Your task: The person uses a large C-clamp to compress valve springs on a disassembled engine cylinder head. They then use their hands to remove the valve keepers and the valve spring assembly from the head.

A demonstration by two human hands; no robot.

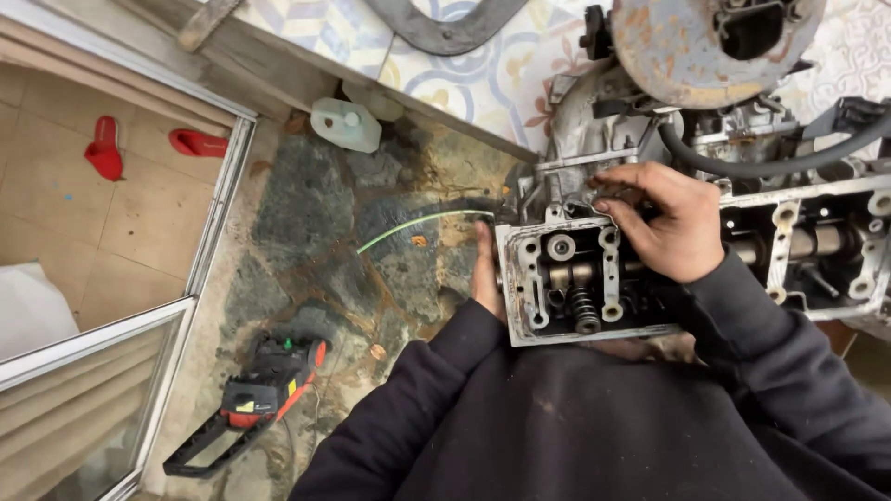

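Item: grey cast-metal engine cylinder head (594, 278), cover already off, valve gear exposed. It sits directly in front of the person, at the near left end of a larger engine assembly. Visible inside: one dark coil valve spring (585, 311), round bolt bosses along the rim, and a steel camshaft (817, 243) running off to the right. No cover or loose fasteners can be seen beside it.

Right hand (664, 223): lies on top of the casting's upper edge, fingers curled and pressed to the metal. Whether anything small is pinched under them cannot be told.

Left hand (484, 278): flat against the casting's left outer wall, mostly hidden behind it; it appears to steady the part. Grip width cannot be told.

Progress, as judged: the top is opened and internals are laid bare; springs, shaft and bearing caps remain in place, so most of the dismantling or refitting looks undone.

Surroundings: rusty round metal drum (705, 46) above, with a thick black rubber hose (770, 162) below it; thin green wire (418, 225) arcing over the stained stone floor (306, 213); translucent plastic jug (345, 125); red-and-black chainsaw (251, 404) lying on the floor; pair of red slippers (148, 146) beyond a sliding door frame.
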